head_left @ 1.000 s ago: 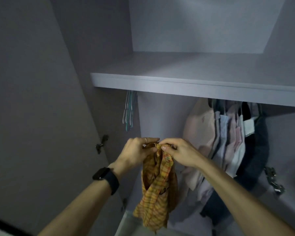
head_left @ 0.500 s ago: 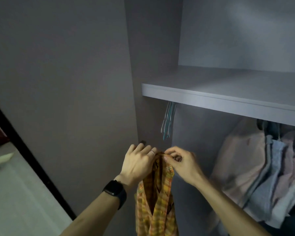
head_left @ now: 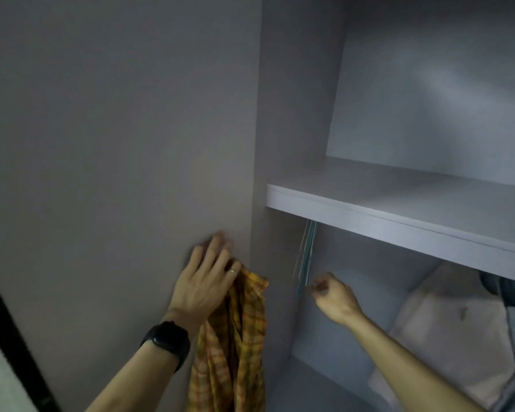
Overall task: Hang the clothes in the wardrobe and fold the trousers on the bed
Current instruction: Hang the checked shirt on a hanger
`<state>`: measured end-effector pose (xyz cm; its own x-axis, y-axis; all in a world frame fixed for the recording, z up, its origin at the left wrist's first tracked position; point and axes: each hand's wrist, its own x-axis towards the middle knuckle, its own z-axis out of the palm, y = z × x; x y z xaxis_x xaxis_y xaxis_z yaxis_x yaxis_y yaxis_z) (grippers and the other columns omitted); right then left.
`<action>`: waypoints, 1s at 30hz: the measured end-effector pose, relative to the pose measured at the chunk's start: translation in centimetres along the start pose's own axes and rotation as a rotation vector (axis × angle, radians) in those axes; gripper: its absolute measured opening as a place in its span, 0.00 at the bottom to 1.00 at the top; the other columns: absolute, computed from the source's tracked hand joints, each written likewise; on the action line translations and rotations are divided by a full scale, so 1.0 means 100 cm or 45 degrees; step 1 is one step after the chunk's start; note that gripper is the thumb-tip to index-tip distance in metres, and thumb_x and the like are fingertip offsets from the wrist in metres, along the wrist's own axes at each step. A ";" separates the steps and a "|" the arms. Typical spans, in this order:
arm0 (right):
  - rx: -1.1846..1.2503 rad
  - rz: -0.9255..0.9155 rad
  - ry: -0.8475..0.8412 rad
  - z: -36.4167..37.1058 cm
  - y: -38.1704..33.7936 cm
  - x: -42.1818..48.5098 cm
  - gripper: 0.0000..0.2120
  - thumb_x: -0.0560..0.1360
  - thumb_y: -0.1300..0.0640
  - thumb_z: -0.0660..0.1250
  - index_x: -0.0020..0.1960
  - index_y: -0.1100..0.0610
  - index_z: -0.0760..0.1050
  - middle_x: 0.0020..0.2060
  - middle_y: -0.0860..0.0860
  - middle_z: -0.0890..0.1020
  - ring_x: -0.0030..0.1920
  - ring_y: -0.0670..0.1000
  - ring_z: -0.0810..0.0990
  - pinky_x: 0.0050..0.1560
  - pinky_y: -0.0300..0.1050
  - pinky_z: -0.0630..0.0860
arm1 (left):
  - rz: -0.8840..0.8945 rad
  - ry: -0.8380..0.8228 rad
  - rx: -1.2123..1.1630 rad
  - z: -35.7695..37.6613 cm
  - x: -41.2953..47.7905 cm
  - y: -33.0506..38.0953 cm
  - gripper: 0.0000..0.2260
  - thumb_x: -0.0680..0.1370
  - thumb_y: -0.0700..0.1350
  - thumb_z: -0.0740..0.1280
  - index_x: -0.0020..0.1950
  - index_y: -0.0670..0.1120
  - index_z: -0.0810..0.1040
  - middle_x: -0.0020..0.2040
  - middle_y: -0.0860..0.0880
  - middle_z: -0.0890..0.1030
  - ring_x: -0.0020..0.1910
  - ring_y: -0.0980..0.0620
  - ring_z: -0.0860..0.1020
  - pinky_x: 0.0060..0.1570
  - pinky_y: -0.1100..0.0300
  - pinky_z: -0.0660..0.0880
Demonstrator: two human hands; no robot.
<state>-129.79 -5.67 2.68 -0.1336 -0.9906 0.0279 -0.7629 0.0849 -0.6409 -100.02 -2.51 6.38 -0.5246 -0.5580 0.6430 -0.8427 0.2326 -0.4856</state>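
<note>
A yellow-orange plaid shirt (head_left: 235,337) hangs down from under my left hand (head_left: 204,285). That hand holds the shirt's top, with its fingers stretched up against the grey wardrobe door (head_left: 116,173). The thumb is hidden. My right hand (head_left: 332,295) is off the shirt, inside the wardrobe, with its fingers curled. Its fingertips are right beside the lower end of the empty teal and white hangers (head_left: 305,257) hanging under the shelf (head_left: 399,221). Blur hides whether they touch a hanger.
Pale and blue garments (head_left: 458,337) hang at the right, under the shelf. The compartment above the shelf holds nothing. A dark door edge (head_left: 9,337) and a strip of pale floor show at the lower left.
My right hand has let go of the shirt and moved right to the empty hangers. My left hand now holds the shirt alone. The view has swung left and up.
</note>
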 end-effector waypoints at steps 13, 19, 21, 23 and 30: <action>0.326 0.248 0.293 0.082 0.039 0.114 0.14 0.79 0.50 0.67 0.56 0.59 0.83 0.50 0.59 0.84 0.51 0.58 0.82 0.53 0.48 0.77 | 0.059 0.056 0.232 0.050 -0.011 0.001 0.18 0.83 0.43 0.47 0.62 0.41 0.74 0.79 0.36 0.61 0.77 0.26 0.52 0.73 0.28 0.37; 0.452 0.256 0.285 0.101 0.033 0.120 0.18 0.76 0.45 0.61 0.52 0.57 0.80 0.48 0.56 0.82 0.47 0.56 0.80 0.42 0.48 0.73 | 0.068 -0.020 0.354 0.048 -0.015 0.007 0.23 0.83 0.46 0.39 0.67 0.43 0.68 0.80 0.40 0.59 0.79 0.28 0.47 0.72 0.28 0.37; 0.473 0.273 0.346 0.096 0.023 0.114 0.23 0.78 0.41 0.55 0.56 0.57 0.78 0.51 0.58 0.80 0.48 0.56 0.78 0.47 0.49 0.76 | 0.079 -0.053 0.452 0.049 -0.016 0.007 0.24 0.82 0.46 0.36 0.71 0.45 0.64 0.81 0.42 0.58 0.79 0.29 0.46 0.72 0.28 0.38; 0.357 0.298 0.445 0.084 0.013 0.109 0.28 0.82 0.41 0.52 0.64 0.61 0.78 0.59 0.63 0.81 0.57 0.61 0.80 0.60 0.52 0.76 | 0.080 -0.104 0.500 0.051 -0.019 0.007 0.21 0.83 0.46 0.39 0.73 0.45 0.60 0.82 0.44 0.56 0.79 0.30 0.44 0.72 0.28 0.37; 0.061 0.310 0.720 0.031 -0.004 0.074 0.28 0.83 0.43 0.50 0.64 0.62 0.79 0.64 0.66 0.78 0.64 0.67 0.76 0.64 0.55 0.72 | 0.132 -0.101 0.454 0.054 -0.022 0.006 0.18 0.83 0.44 0.42 0.69 0.44 0.63 0.80 0.44 0.61 0.80 0.31 0.48 0.71 0.28 0.34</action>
<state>-128.49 -13.39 0.76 -0.6252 -0.7323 0.2700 -0.6406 0.2838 -0.7135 -98.73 -5.42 1.47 -0.5818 -0.6094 0.5387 -0.6831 0.0065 -0.7303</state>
